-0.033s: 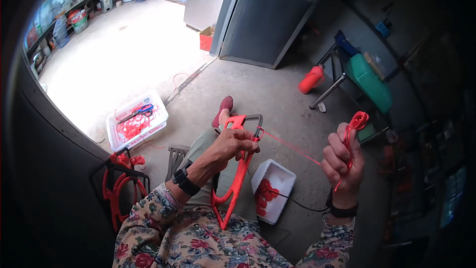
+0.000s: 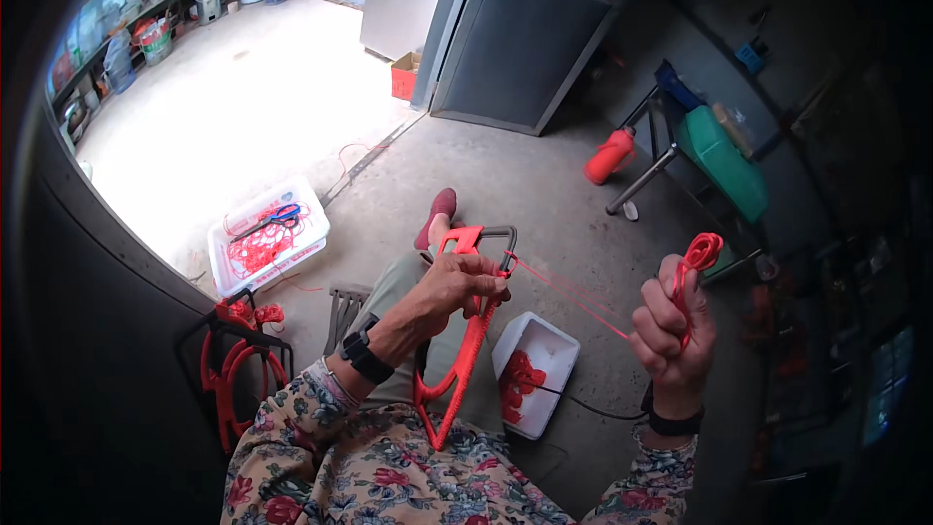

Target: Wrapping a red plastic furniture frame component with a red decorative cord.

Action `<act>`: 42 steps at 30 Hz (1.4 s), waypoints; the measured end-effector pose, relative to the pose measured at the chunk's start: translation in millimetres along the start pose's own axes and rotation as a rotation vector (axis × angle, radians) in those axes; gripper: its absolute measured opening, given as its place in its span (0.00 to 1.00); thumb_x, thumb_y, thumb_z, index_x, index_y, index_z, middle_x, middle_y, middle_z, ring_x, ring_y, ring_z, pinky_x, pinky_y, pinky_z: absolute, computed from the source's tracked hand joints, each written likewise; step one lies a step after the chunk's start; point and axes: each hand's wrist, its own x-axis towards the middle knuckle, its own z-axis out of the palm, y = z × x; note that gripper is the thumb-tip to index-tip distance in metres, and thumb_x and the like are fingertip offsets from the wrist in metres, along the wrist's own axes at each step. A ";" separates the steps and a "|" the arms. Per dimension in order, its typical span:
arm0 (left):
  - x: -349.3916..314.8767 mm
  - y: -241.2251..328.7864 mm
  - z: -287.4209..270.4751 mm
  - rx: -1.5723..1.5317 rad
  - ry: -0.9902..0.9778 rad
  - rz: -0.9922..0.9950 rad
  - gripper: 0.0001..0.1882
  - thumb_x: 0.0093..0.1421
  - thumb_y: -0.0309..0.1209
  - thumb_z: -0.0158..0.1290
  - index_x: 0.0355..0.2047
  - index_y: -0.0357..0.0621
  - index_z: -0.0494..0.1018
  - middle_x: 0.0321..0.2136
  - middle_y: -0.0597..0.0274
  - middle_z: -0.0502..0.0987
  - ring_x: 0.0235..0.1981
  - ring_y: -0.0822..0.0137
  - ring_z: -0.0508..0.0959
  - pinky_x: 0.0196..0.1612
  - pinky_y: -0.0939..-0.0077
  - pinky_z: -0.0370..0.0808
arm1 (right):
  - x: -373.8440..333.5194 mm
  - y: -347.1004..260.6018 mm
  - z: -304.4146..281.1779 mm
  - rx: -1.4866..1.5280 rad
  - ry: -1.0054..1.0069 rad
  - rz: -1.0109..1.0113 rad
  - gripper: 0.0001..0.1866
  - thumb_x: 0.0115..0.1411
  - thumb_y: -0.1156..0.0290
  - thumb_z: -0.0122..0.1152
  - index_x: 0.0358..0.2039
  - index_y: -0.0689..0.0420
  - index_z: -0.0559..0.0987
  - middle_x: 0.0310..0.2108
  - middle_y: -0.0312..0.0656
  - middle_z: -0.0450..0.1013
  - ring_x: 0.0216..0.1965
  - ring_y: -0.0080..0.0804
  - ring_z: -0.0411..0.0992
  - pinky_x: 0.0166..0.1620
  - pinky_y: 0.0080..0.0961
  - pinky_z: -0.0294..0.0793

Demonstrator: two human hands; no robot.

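Observation:
My left hand (image 2: 453,287) pinches a red frame (image 2: 470,350) near its upper corner. Red cord is wound closely along the frame's right side, and a dark metal loop (image 2: 511,235) forms its top end. The frame stands above my lap, tilted. Off to the right, my right hand (image 2: 673,331) is closed around a small looped bundle of red cord (image 2: 704,251), which sticks out above the fist. A thin strand of cord (image 2: 569,294) stretches taut from the metal loop to the right hand.
A white tray (image 2: 319,233) on the left holds tangled red cord and blue-handled scissors (image 2: 282,215). A white box (image 2: 562,342) with red pieces sits below, between my hands. Red frames (image 2: 241,369) lean at lower left. A red flask (image 2: 610,157) stands by a table leg (image 2: 643,181).
My right hand has shifted very slightly, and the cord bundle in it has turned and dropped a little. The left hand and the frame stay in place.

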 end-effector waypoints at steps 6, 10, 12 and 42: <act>-4.4 0.1 10.9 -0.244 0.012 -0.081 0.16 0.59 0.30 0.57 0.45 0.37 0.71 0.27 0.62 0.77 0.26 0.70 0.79 0.18 0.82 0.66 | -19.4 28.0 -17.0 -0.855 0.334 0.252 0.19 0.61 0.63 0.61 0.47 0.61 0.71 0.18 0.29 0.60 0.17 0.14 0.58 0.19 0.15 0.59; -2.8 -5.4 19.6 -0.265 -0.024 -0.019 0.29 0.58 0.29 0.58 0.58 0.37 0.62 0.28 0.62 0.75 0.25 0.69 0.79 0.17 0.81 0.66 | -20.6 50.8 -55.6 -1.311 0.227 0.270 0.15 0.60 0.64 0.63 0.41 0.62 0.76 0.21 0.30 0.66 0.21 0.13 0.63 0.23 0.14 0.63; -1.4 -9.8 20.3 -0.284 -0.035 -0.008 0.33 0.58 0.29 0.59 0.61 0.37 0.58 0.28 0.61 0.75 0.24 0.69 0.79 0.17 0.81 0.66 | -11.1 53.1 -38.5 -0.980 0.311 0.316 0.11 0.61 0.66 0.62 0.36 0.62 0.78 0.24 0.32 0.71 0.26 0.14 0.66 0.30 0.17 0.67; 36.8 -7.7 0.2 0.227 0.423 0.330 0.11 0.63 0.31 0.53 0.33 0.33 0.77 0.20 0.69 0.74 0.23 0.80 0.73 0.24 0.83 0.69 | 79.7 45.7 -57.2 -1.910 -0.101 -0.241 0.12 0.53 0.70 0.62 0.36 0.57 0.71 0.24 0.44 0.72 0.24 0.42 0.74 0.28 0.34 0.71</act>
